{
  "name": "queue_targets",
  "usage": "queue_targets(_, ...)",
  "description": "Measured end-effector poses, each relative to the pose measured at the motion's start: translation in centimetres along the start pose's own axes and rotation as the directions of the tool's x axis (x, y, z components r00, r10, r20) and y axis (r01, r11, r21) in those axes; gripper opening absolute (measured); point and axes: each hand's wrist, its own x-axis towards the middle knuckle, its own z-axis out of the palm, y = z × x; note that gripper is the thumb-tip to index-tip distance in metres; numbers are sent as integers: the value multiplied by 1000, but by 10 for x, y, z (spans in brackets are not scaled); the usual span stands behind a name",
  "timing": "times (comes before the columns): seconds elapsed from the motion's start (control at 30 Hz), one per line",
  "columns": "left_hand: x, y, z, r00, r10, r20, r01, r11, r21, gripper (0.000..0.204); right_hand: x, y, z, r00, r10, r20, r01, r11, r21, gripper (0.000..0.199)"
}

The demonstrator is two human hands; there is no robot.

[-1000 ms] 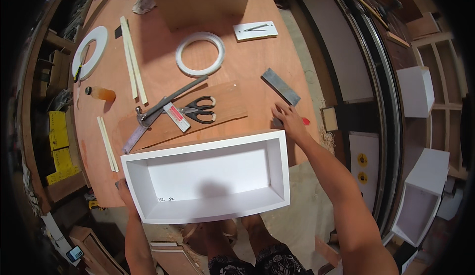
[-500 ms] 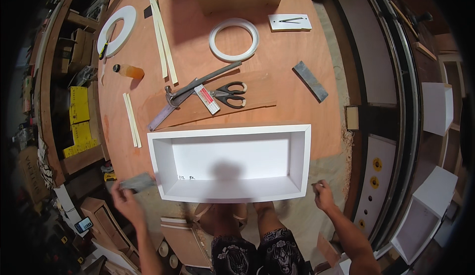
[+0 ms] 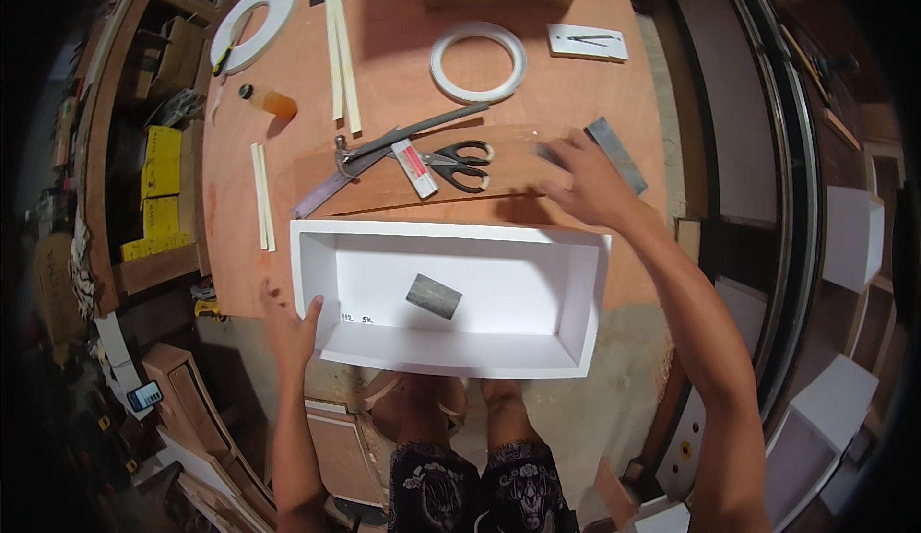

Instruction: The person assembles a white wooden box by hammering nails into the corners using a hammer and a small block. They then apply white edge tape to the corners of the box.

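One box [image 3: 508,293] set at 3 o'clock of left hand [image 3: 293,330] (spread), 8 of right hand [image 3: 583,186] (grip can't be told); two blocks [image 3: 434,297] seen.

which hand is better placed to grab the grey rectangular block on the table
Probably the right: the right hand is beside the grey rectangular block, while the left hand is farther off, by the left end of the white rectangular box.

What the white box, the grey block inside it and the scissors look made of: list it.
Box: probably laminated board; smooth, even white faces. Block: perhaps stone or sandpaper-wrapped wood; mottled grey, dull surface. Scissors: likely metal blades, smooth grey; rounded black handles, plausibly plastic.
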Motion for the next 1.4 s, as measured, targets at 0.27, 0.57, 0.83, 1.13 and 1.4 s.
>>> queue_targets(0.27, 1, -30, 23, 959, -34, 280, 107, 962, -250, 41, 176, -79, 181, 964, -245, -106, 198, 922, -332, 67)
queue_targets(0.57, 6, -36, 22, 943, -79, 322, 186, 930, -316, 33, 241, -63, 206, 948, -147, 283, 253, 886, -388, 66)
queue_targets(0.83, 12, -34, 15, 927, -102, 360, 230, 915, -333, 36, 264, -61, 188, 887, -59, 457, 287, 848, -446, 55)
queue_targets(1.13, 20, -33, 10, 928, -112, 355, 249, 895, -370, 31, 236, -51, 175, 930, 227, 288, -67, 877, -475, 72)
queue_targets(1.4, 13, -40, 22, 944, -82, 320, 208, 900, -384, 37, 214, -47, 173, 980, 143, 142, -36, 819, -572, 49)
